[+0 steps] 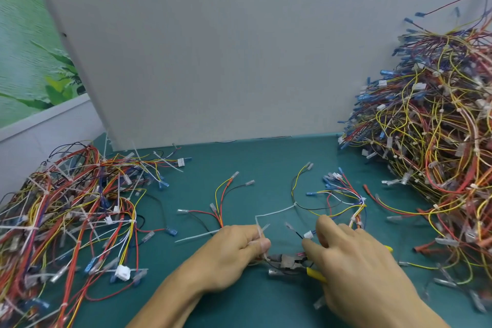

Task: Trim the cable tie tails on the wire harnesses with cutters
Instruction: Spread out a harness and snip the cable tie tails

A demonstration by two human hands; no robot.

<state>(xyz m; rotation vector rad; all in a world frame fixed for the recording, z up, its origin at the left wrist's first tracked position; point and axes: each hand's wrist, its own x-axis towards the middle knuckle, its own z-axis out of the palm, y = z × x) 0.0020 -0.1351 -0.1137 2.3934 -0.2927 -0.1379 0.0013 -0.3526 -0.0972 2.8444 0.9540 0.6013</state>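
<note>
Right hand (356, 261) clasped on cutters (286, 261), just beside tie tail (260, 231) pinched in left hand (231, 253)

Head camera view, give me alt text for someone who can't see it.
A left hand pinches a white cable tie tail on a wire harness while the right hand holds yellow-handled cutters beside it, over a green mat. A smaller harness pile lies at left, a larger harness pile at right.
</note>
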